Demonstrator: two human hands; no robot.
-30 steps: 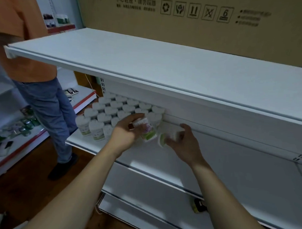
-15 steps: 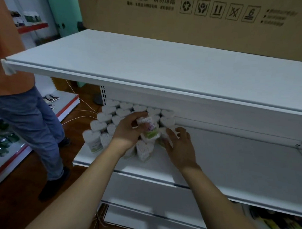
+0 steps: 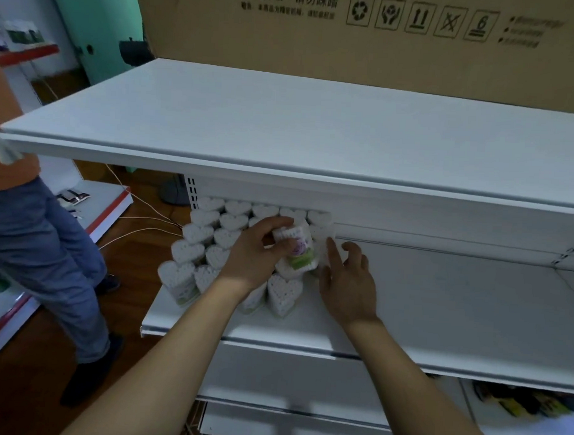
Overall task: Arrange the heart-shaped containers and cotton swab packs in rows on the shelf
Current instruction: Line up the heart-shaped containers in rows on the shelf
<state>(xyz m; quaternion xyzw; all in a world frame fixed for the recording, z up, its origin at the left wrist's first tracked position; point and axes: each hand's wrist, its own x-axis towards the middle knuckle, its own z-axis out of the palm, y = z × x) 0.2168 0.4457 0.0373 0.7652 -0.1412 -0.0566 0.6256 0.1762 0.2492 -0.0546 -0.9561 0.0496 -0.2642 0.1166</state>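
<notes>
Several white heart-shaped cotton swab containers [image 3: 194, 233] stand in rows at the left end of the middle shelf [image 3: 454, 324]. My left hand [image 3: 255, 255] grips one tilted heart-shaped container [image 3: 297, 247] with a pink and green label, held above the rows. My right hand [image 3: 345, 281] is beside it on the right, fingers spread and relaxed, index finger touching the standing containers next to the held one. One heart container [image 3: 283, 295] stands at the front of the group, just left of my right hand.
A wide white top shelf [image 3: 315, 127] overhangs the rows. A large cardboard box [image 3: 350, 34] stands behind it. A person in blue jeans [image 3: 40, 251] stands at the left by another shelf unit. Packaged goods [image 3: 520, 401] lie on the shelf below at right.
The view has shifted closer to the shelf. My left hand still holds the labelled container, tipped more upright. My right hand has let go of a container and opened its fingers.
</notes>
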